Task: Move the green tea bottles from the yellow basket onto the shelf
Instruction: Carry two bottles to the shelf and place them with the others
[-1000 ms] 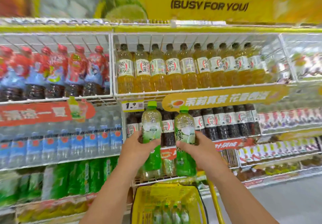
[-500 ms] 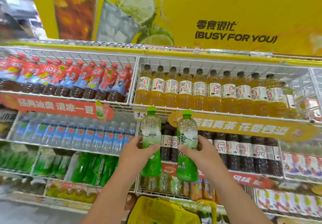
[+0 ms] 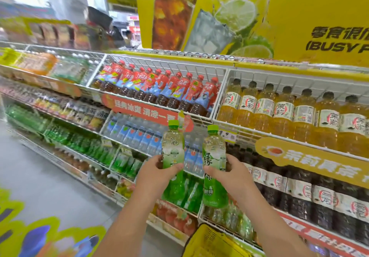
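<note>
I hold two green tea bottles upright in front of the drinks shelving. My left hand (image 3: 154, 173) grips the left green tea bottle (image 3: 173, 148) around its middle. My right hand (image 3: 227, 174) grips the right green tea bottle (image 3: 214, 156) the same way. Both have green caps and green-and-white labels. The yellow basket (image 3: 211, 242) shows only its rim and corner at the bottom, below my right forearm. More green bottles (image 3: 187, 192) stand on the shelf row behind the held pair.
White wire shelves (image 3: 219, 94) hold red-capped tea bottles (image 3: 159, 88), yellow jasmine tea bottles (image 3: 279, 112), blue water bottles (image 3: 135, 134) and dark tea bottles (image 3: 299, 192). A grey aisle floor (image 3: 40, 176) runs to the left. A yellow banner (image 3: 279, 16) hangs above.
The view has swung left and up, so the shelving now runs off diagonally and the basket has slid almost out of sight. Both hands keep the same grip on the two bottles.
</note>
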The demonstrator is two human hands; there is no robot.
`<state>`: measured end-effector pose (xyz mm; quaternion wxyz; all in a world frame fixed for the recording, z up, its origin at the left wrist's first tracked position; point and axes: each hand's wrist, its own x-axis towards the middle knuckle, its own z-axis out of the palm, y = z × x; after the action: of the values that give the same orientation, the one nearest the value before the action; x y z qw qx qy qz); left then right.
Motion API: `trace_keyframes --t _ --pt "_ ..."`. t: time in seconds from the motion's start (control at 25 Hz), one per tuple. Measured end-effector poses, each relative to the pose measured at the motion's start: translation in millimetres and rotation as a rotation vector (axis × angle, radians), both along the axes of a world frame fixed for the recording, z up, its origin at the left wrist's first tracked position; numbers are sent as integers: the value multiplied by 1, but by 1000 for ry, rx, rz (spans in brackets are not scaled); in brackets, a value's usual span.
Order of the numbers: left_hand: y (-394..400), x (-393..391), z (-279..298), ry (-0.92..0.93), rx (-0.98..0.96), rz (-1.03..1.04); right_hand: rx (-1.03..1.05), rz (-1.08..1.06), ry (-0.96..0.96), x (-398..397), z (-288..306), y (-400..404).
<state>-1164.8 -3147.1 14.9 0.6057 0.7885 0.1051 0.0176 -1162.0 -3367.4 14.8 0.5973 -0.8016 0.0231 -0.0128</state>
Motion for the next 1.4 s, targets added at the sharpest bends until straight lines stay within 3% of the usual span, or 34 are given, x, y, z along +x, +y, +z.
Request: trace_keyframes --t 0.24,0.72,1.12,1.4 --pt "142 10 -12 -11 8 136 49 128 27 31 -5 140" --pt "492 43 0 -34 108 325 86 271 38 93 -3 500" --pt "660 160 -16 -43 99 479 62 355 29 263 -10 688" --pt "753 257 -22 4 67 502 94 395 65 353 3 771"
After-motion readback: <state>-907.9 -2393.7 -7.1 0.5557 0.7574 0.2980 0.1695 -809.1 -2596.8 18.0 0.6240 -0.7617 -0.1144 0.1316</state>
